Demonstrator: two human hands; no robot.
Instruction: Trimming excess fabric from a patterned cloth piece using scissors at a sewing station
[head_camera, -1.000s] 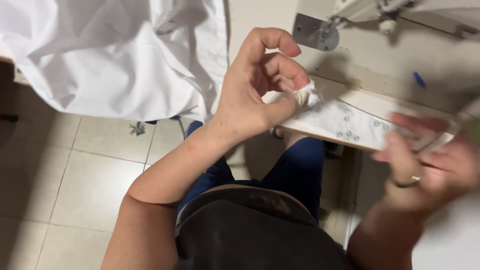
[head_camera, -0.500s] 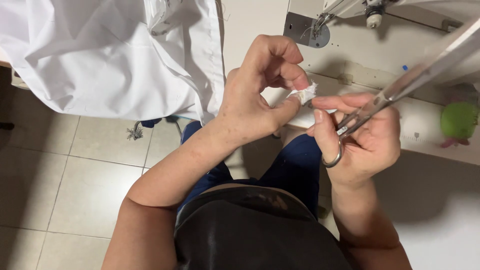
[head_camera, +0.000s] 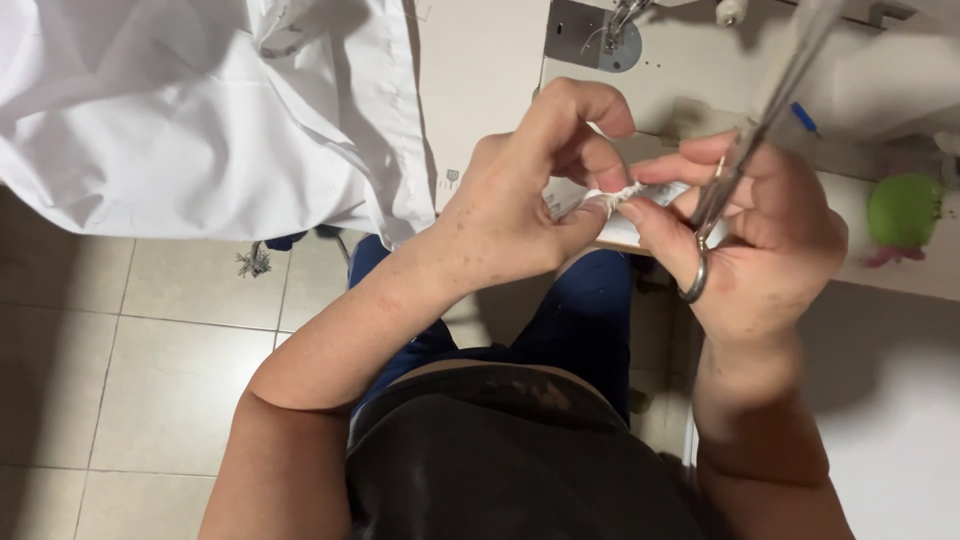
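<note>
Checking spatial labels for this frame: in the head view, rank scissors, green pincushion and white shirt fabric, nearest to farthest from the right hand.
From the right hand:
1. Scissors: in that hand, a loop around one finger, blades pointing up and away.
2. Green pincushion: on the sewing table at the far right edge of the frame.
3. White shirt fabric: heaped at upper left, beyond the left hand.

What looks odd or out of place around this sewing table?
The white fabric slumps off the table edge in a crumpled heap. The right hand pinches a small white piece with the left hand while scissors dangle from one finger.
</note>
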